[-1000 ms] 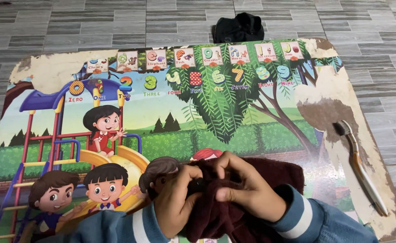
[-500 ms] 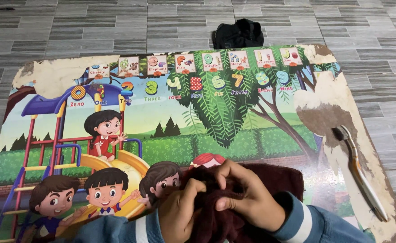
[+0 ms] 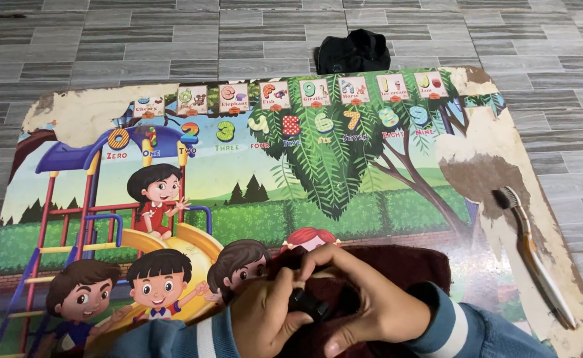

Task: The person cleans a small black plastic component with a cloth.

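A dark maroon cloth (image 3: 404, 268) lies at the near edge of a colourful children's play table (image 3: 252, 172) printed with a playground scene. My left hand (image 3: 265, 321) and my right hand (image 3: 364, 301) sit close together on the cloth, both bunching its fabric. Between the fingers a small black object (image 3: 308, 305) shows, partly wrapped in the cloth; I cannot tell what it is. Both sleeves are blue with a white stripe.
A toothbrush (image 3: 537, 255) with a pale handle lies along the table's worn right edge. A black bundle of fabric (image 3: 352, 52) sits on the grey tiled floor (image 3: 106, 40) just beyond the table's far edge.
Both hands have kept kneading the maroon cloth and shifted slightly toward me. The small black object now shows between the fingers.
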